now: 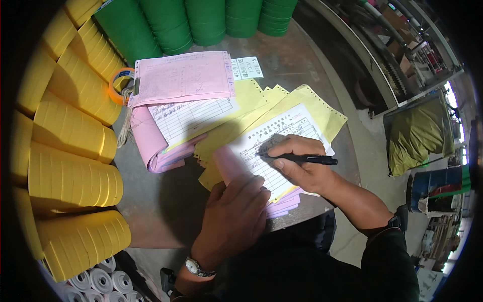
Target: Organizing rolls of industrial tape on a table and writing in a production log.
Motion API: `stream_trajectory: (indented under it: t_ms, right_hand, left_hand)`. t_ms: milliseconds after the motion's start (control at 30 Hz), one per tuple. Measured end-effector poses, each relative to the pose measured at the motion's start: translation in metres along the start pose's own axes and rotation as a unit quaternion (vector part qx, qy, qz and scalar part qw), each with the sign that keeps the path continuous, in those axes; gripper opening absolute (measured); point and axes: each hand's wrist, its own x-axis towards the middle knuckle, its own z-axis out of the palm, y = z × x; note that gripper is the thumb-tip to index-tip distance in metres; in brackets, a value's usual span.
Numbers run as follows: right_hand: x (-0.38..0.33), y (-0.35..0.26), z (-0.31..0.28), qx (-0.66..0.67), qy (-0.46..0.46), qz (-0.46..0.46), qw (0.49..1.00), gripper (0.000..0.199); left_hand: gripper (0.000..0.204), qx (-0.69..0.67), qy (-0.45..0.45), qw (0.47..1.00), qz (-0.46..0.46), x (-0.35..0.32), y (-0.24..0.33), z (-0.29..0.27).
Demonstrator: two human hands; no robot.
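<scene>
My right hand (304, 163) pinches a black pen (322, 159), its tip on the ruled white form (269, 178) of a form pad. Handwriting fills the upper rows. Curled together, the fingers of my left hand (239, 209) press on the pad's lower left edge, beside a turned-up pink sheet (229, 163). Their tips are partly hidden. Yellow sheets with punched edges (317, 103) lie under the form. To its upper left is a second filled-in form (193, 118), partly covered by a pink printed sheet (183, 75).
Stacked yellow rolls (75, 181) line the table's left side; green rolls (206, 22) stand at the back. An orange tape roll (116, 86) and string (126, 126) lie by the papers. White rolls (100, 280) sit lower left. A dark green sack (417, 133) and blue drum (432, 186) stand at right.
</scene>
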Motion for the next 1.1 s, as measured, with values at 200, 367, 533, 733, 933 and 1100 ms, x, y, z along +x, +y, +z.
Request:
stream_trajectory:
  t_ms: [200, 367, 533, 733, 933, 1100]
  right_hand:
    - [-0.0058, 0.0056, 0.0047, -0.032, 0.018, -0.063, 0.997, 0.011]
    - [-0.0083, 0.0028, 0.0050, -0.008, 0.015, -0.057, 0.998, 0.010]
    - [-0.0094, 0.0041, 0.0061, -0.010, 0.015, -0.053, 0.998, 0.010]
    - [-0.0083, 0.0056, 0.0083, -0.001, 0.014, -0.048, 0.999, 0.010]
    - [-0.0079, 0.0047, 0.0076, -0.007, 0.007, -0.051, 0.999, 0.010]
    - [-0.0079, 0.0047, 0.0085, -0.021, 0.008, -0.050, 0.999, 0.009]
  left_hand:
    - [0.028, 0.002, -0.003, 1.000, 0.005, -0.0004, -0.0006, 0.0017]
    - [0.028, 0.002, 0.000, 1.000, 0.004, -0.0015, 0.0001, 0.0036]
    - [0.027, 0.008, 0.000, 1.000, 0.007, -0.0007, 0.0005, 0.0025]
    - [0.031, 0.012, -0.019, 1.000, 0.011, -0.0018, -0.0014, 0.0013]
    - [0.027, 0.003, -0.004, 1.000, 0.008, 0.0002, -0.0002, 0.0020]
    - [0.028, 0.003, -0.002, 1.000, 0.009, -0.0008, -0.0005, 0.0028]
